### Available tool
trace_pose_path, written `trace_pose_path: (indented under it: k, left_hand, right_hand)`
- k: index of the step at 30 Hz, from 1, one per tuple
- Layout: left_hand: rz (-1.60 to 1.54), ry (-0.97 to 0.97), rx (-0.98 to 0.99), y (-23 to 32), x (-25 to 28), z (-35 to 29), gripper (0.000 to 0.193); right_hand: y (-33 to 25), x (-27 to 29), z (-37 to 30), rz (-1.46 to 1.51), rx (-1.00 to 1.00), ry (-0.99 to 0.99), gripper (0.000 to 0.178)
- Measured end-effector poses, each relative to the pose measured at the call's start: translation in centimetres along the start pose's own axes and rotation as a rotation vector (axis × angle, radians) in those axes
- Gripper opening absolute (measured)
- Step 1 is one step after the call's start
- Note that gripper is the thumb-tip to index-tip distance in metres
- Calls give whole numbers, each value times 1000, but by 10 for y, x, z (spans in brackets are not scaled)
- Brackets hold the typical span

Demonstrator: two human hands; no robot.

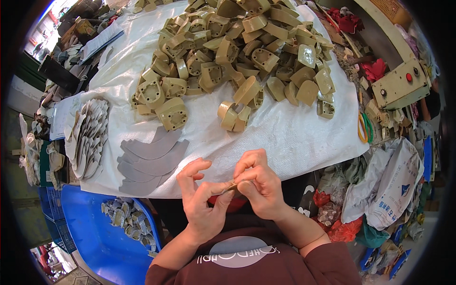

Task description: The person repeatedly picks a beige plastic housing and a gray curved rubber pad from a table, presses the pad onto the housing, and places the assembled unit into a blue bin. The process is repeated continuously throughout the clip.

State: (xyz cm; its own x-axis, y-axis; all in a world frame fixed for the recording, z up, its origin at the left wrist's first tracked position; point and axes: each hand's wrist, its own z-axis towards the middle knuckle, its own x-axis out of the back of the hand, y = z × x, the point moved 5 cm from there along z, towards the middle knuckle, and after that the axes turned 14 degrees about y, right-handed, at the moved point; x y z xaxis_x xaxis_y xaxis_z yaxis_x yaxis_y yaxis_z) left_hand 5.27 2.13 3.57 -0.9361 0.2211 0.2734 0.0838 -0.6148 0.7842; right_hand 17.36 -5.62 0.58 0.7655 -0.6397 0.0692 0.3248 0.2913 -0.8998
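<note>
Close in front of my body, my left hand (203, 202) and my right hand (261, 185) meet at the fingertips. Both pinch a small, thin tan-brown piece (231, 187), mostly covered by the fingers, so its kind does not show. The left thumb and index finger close on it while the other left fingers stay raised. Beyond them, a heap of glossy tan shoe heels (213, 73) covers the far part of the table. Two loose heels (233, 117) stand nearest the hands. Grey curved strips (152, 154) lie overlapped just left of my left hand.
A white sheet (304, 137) covers the table. Stacked pale curved pieces (88, 137) sit at its left edge. Below is a blue tub (95, 237) with several grey pieces. A control box (401, 84) and coloured rings (365, 128) are at right, above stuffed bags (394, 185).
</note>
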Motion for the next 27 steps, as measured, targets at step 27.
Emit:
trace_pose_path:
  k: [27]
  left_hand:
    - [-733,-308,783,-35,-20,-40,68]
  right_hand:
    - [3,-8,4,35,105,-40,42]
